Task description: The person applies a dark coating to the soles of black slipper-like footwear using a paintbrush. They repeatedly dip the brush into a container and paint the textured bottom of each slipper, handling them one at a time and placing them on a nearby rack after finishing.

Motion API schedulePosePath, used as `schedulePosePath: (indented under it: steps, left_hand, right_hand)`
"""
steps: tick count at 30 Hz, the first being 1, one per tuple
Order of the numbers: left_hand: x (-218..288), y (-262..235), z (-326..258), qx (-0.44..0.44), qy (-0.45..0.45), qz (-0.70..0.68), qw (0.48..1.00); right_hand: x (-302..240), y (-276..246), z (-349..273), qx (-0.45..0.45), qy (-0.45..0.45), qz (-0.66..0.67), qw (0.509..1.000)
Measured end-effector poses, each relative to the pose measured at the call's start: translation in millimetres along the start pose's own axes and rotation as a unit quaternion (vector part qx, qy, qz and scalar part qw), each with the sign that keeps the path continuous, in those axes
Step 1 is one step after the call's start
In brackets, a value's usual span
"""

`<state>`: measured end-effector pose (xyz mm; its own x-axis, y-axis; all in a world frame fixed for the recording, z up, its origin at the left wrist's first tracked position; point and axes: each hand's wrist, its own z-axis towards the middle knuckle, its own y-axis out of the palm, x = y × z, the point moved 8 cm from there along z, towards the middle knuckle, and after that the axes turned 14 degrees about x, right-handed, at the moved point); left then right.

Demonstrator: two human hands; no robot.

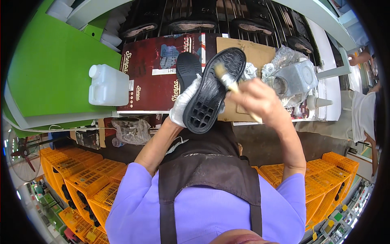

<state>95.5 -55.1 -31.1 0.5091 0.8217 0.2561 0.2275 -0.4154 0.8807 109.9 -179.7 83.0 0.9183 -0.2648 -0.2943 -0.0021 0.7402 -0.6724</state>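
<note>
A black shoe sole point(208, 95) is tilted up in front of me, its hollow inner side with a grid of square recesses at the heel facing me. My left hand point(185, 103), in a white glove, grips its left edge. My bare right hand point(256, 99) is closed round the handle of a paintbrush point(227, 78). The bristles touch or hover just over the upper part of the sole; I cannot tell which. Part of the sole's middle looks wet and shiny. Behind it, a second black sole point(189, 67) lies on flattened dark red cardboard point(150, 91).
A white plastic jug point(109, 85) stands left on the bench, beside a green panel point(61, 69). At right are a clear plastic container point(298, 79) and a nozzle bottle point(319, 102). Black shoes point(193, 25) sit on a roller rack behind. Orange crates point(317, 183) flank me; another person stands far right.
</note>
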Motion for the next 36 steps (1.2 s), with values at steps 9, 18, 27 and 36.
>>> schedulePosePath:
  steps: [9, 18, 27, 36]
  left_hand:
    - [-8, -6, 3, -0.036, -0.054, -0.005, 0.998]
    - [-12, -8, 7, -0.036, -0.069, -0.016, 0.997]
    - [-3, -5, 7, 0.080, -0.012, 0.057, 0.995]
    - [-11, -5, 11, -0.094, -0.061, 0.013, 0.994]
  right_hand:
    - [22, -18, 2, 0.013, 0.053, 0.020, 0.998]
    - [35, -22, -3, 0.099, 0.157, -0.047, 0.981]
    - [-17, -1, 3, -0.072, 0.066, 0.141, 0.985]
    - [35, -11, -15, 0.067, 0.165, -0.015, 0.984]
